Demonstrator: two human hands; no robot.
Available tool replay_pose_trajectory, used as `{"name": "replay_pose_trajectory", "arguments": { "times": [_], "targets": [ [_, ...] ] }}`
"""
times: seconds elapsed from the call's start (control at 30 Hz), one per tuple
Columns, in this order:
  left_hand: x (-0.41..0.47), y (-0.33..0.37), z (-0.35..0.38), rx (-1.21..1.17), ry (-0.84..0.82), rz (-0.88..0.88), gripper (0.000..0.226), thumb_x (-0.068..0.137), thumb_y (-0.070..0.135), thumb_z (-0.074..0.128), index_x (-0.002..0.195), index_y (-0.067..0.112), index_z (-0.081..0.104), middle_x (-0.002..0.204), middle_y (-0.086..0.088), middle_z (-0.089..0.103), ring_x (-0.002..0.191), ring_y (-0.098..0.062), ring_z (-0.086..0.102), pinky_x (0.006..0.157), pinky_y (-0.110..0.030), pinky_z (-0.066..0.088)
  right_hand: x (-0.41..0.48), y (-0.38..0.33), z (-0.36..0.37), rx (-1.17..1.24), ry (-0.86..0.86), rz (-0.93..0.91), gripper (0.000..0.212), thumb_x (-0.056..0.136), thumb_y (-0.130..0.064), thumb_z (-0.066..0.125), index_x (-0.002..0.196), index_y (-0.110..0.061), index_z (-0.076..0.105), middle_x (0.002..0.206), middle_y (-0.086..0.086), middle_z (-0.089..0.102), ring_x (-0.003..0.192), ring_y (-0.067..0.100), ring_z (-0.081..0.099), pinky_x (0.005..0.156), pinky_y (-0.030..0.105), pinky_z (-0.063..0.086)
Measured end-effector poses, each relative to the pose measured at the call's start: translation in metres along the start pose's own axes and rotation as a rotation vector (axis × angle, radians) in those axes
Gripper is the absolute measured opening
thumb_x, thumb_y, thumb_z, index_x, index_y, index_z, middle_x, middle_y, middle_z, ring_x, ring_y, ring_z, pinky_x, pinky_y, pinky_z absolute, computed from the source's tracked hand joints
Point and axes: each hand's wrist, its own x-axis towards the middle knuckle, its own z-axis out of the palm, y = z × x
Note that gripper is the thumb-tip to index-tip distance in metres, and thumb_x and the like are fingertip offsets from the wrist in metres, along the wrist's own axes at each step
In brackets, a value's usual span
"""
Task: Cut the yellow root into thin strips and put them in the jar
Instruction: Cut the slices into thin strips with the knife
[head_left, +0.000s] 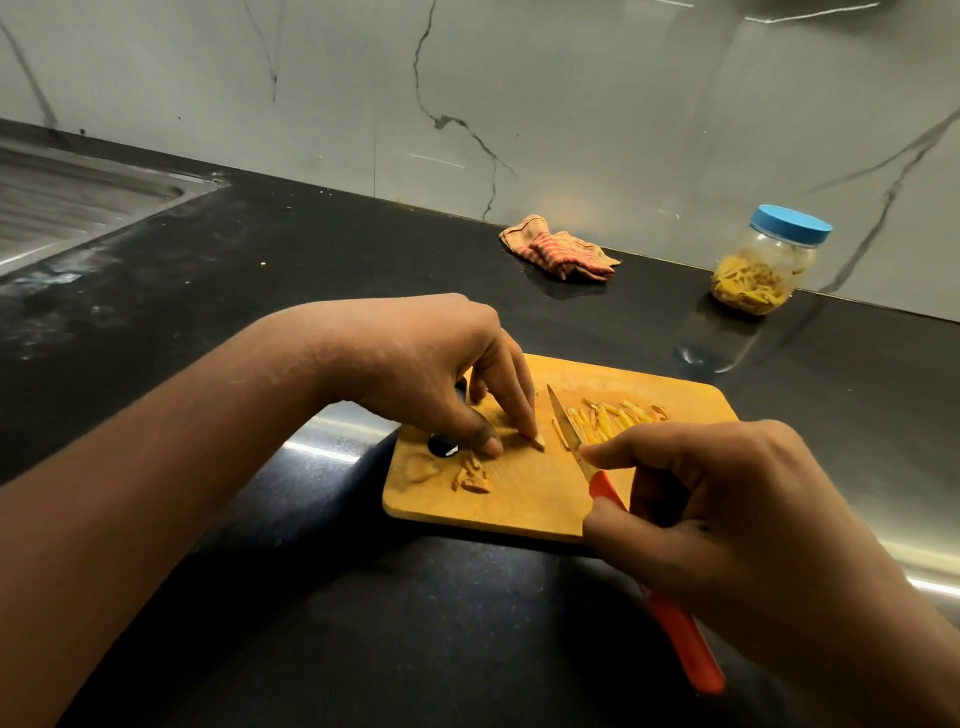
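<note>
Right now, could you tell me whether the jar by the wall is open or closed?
Closed: its blue lid sits on the upright jar, which holds yellow strips.

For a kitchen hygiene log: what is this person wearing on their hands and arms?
Nothing visible. The left hand and right hand show no gloves, rings or watch, and the left arm and right arm are bare, without sleeves, up to the picture's edge.
</note>
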Motion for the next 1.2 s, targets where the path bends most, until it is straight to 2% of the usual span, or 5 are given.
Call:
{"name": "replay_pose_trajectory", "arguments": {
  "times": [0.27,0.57,0.77,1.13,1.2],
  "targets": [
    [0.0006,-0.0004,-0.0001,-0.006,-0.007,0.005,0.030,0.085,0.029,0.073,0.114,0.039,0.072,0.120,0.028,0.061,0.115,0.004,0.053,0.099,-0.028,0.048,0.0005,-0.0035,0.0026,0.056,-0.009,0.003,0.028,0.072,-0.036,0.067,0.097,-0.025,0.074,0.049,-0.015,0.054,0.051,0.001,0.058,0.046,0.005,0.037],
    [0.0009,-0.0013,0.0006,0.002,-0.012,0.010,0.030,0.086,0.028,0.073,0.114,0.039,0.072,0.122,0.027,0.059,0.117,0.002,0.052,0.100,-0.032,0.048,0.0016,-0.0046,0.0040,0.104,-0.042,0.029,0.028,0.072,-0.038,0.065,0.097,-0.027,0.073,0.062,-0.013,0.062,0.054,0.007,0.059,0.046,0.010,0.039],
    [0.0010,-0.0009,0.0007,0.008,-0.011,0.004,0.030,0.086,0.029,0.072,0.114,0.039,0.072,0.122,0.027,0.058,0.117,0.000,0.052,0.100,-0.033,0.049,0.0017,-0.0049,0.0040,0.119,-0.041,0.035,0.029,0.071,-0.038,0.065,0.098,-0.027,0.073,0.062,-0.012,0.064,0.055,0.008,0.062,0.046,0.010,0.041],
    [-0.0017,0.0000,0.0010,0.020,-0.003,-0.020,0.029,0.085,0.034,0.072,0.112,0.044,0.071,0.112,0.024,0.056,0.106,-0.002,0.053,0.092,-0.030,0.051,0.0011,-0.0031,0.0042,0.112,-0.045,0.028,0.027,0.072,-0.038,0.067,0.097,-0.029,0.072,0.062,-0.009,0.064,0.055,0.011,0.061,0.046,0.016,0.043],
    [-0.0015,-0.0003,0.0015,0.017,-0.003,-0.016,0.029,0.084,0.035,0.073,0.111,0.046,0.071,0.110,0.023,0.057,0.104,-0.002,0.054,0.091,-0.031,0.051,0.0010,-0.0037,0.0042,0.109,-0.046,0.022,0.026,0.072,-0.038,0.067,0.096,-0.030,0.073,0.061,-0.011,0.063,0.054,0.009,0.061,0.046,0.013,0.041]
  ]
}}
